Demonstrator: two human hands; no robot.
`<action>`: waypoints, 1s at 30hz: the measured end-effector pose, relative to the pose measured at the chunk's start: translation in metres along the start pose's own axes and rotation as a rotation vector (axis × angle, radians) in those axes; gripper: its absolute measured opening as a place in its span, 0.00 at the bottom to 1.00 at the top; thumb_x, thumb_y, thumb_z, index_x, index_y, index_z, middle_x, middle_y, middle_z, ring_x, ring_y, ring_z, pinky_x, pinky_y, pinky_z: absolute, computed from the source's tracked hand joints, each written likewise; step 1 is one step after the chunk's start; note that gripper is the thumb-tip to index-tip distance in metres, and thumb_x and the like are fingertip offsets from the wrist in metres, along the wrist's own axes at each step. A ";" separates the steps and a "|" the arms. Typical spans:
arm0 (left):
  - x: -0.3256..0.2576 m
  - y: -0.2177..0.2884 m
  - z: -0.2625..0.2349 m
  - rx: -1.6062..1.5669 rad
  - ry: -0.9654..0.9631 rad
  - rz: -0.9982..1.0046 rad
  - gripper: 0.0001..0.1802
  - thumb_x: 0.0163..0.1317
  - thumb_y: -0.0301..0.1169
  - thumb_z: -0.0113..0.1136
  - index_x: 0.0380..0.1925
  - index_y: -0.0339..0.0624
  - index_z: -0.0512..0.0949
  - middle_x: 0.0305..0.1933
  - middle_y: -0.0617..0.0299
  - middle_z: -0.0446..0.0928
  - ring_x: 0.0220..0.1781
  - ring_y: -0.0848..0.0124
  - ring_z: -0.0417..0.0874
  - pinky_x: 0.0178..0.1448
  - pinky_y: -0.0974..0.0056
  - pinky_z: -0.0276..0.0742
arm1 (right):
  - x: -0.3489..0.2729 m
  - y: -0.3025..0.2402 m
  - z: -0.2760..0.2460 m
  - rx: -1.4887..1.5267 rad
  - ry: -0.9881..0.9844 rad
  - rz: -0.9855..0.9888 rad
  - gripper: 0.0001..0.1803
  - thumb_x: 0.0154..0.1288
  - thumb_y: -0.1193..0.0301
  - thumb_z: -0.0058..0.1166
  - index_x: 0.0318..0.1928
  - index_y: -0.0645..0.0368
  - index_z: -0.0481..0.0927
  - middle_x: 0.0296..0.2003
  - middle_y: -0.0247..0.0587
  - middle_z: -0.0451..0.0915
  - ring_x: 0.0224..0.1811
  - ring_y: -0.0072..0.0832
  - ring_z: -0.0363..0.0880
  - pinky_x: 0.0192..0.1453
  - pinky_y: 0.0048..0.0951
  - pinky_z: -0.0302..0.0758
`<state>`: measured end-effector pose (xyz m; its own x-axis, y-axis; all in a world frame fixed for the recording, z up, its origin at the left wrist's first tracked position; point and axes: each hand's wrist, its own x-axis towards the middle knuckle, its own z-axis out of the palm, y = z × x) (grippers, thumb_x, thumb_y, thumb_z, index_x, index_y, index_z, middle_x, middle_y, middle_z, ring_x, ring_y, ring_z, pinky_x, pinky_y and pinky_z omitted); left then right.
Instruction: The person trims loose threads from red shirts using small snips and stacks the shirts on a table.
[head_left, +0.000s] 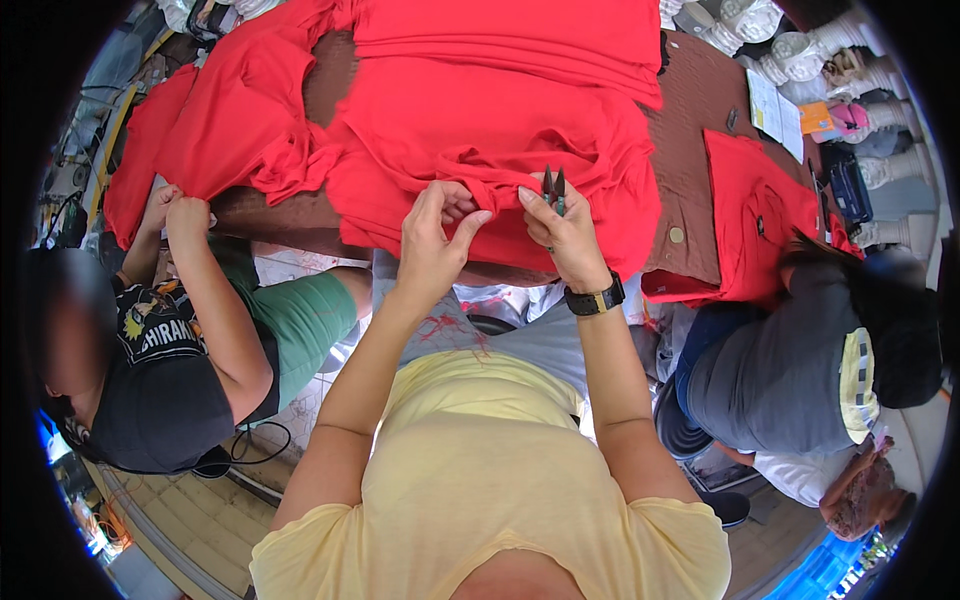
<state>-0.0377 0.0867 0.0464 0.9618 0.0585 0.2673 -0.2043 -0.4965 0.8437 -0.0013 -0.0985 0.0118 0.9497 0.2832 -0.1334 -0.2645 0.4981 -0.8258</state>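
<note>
Nearest to me, the right grip [572, 235] is closed around the small dark snips [557, 203] — their blades stand a little apart and point away from the body, so the long axis runs from near to far. The left grip [435, 235] is pinching a fold of the red cloth [500, 120], which lies bunched on the brown-covered worktop [690, 220], directly before both grips. Farther, at right, I see a dark blue pouch [850, 190] — its content I cannot tell — near some paper sheets [775, 115].

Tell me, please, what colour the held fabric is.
Red; the fabric shows best in the head view.
</note>
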 end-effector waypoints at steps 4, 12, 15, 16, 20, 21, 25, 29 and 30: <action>-0.002 0.019 0.007 0.046 0.126 0.046 0.17 0.57 0.30 0.74 0.42 0.36 0.77 0.48 0.53 0.74 0.48 0.64 0.77 0.50 0.61 0.75 | -0.004 -0.003 -0.003 0.060 -0.034 0.051 0.08 0.74 0.66 0.57 0.47 0.56 0.77 0.19 0.17 0.61 0.15 0.08 0.53 0.19 0.18 0.47; 0.014 0.023 0.009 0.268 0.119 0.329 0.20 0.54 0.29 0.75 0.46 0.38 0.79 0.52 0.53 0.73 0.52 0.60 0.77 0.53 0.59 0.75 | -0.007 -0.001 -0.001 0.112 -0.069 0.063 0.08 0.75 0.65 0.56 0.45 0.56 0.78 0.18 0.16 0.60 0.15 0.09 0.53 0.19 0.18 0.47; 0.013 0.020 0.011 0.197 0.107 0.272 0.17 0.55 0.28 0.73 0.44 0.38 0.81 0.51 0.54 0.74 0.50 0.59 0.78 0.52 0.59 0.75 | -0.009 -0.003 0.002 0.112 -0.067 0.058 0.08 0.76 0.65 0.55 0.45 0.56 0.78 0.18 0.16 0.60 0.15 0.09 0.52 0.19 0.18 0.47; 0.013 0.021 0.011 0.183 0.107 0.259 0.15 0.55 0.27 0.73 0.43 0.38 0.81 0.50 0.54 0.75 0.50 0.59 0.78 0.51 0.59 0.75 | -0.009 -0.002 0.002 0.114 -0.072 0.055 0.08 0.75 0.65 0.55 0.45 0.56 0.79 0.18 0.16 0.60 0.15 0.09 0.52 0.19 0.18 0.47; 0.016 0.021 0.012 0.213 0.121 0.348 0.11 0.56 0.26 0.72 0.38 0.37 0.82 0.42 0.55 0.78 0.48 0.61 0.79 0.49 0.60 0.75 | -0.010 -0.002 0.004 0.102 -0.069 0.024 0.08 0.75 0.66 0.56 0.46 0.57 0.79 0.18 0.16 0.60 0.15 0.08 0.53 0.19 0.18 0.47; 0.016 0.021 0.012 0.232 0.111 0.351 0.10 0.57 0.26 0.71 0.37 0.37 0.83 0.40 0.56 0.78 0.47 0.61 0.79 0.49 0.61 0.75 | -0.010 -0.002 0.005 0.092 -0.062 0.012 0.08 0.75 0.66 0.56 0.47 0.57 0.79 0.18 0.16 0.60 0.15 0.08 0.53 0.19 0.18 0.47; 0.014 0.018 0.011 0.189 0.013 0.228 0.05 0.62 0.24 0.67 0.37 0.36 0.82 0.33 0.59 0.79 0.42 0.65 0.80 0.49 0.66 0.75 | -0.010 0.001 0.006 0.091 -0.036 0.008 0.09 0.74 0.67 0.58 0.47 0.58 0.79 0.18 0.16 0.61 0.16 0.08 0.53 0.19 0.18 0.48; 0.009 -0.005 0.022 -0.397 0.019 -0.186 0.06 0.68 0.25 0.60 0.34 0.33 0.82 0.33 0.60 0.82 0.35 0.73 0.80 0.44 0.65 0.76 | -0.011 0.010 0.007 0.100 -0.009 -0.001 0.09 0.73 0.67 0.59 0.47 0.57 0.79 0.19 0.16 0.62 0.16 0.08 0.54 0.19 0.18 0.48; 0.008 -0.011 0.020 -0.435 -0.004 -0.213 0.07 0.69 0.26 0.60 0.34 0.33 0.82 0.34 0.61 0.82 0.36 0.75 0.79 0.45 0.66 0.76 | -0.012 0.011 0.008 0.105 -0.011 -0.002 0.09 0.73 0.67 0.60 0.47 0.57 0.79 0.19 0.17 0.63 0.16 0.07 0.54 0.19 0.18 0.48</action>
<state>-0.0241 0.0752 0.0298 0.9911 0.1152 0.0665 -0.0592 -0.0658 0.9961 -0.0166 -0.0897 0.0081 0.9484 0.2911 -0.1257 -0.2796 0.5812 -0.7642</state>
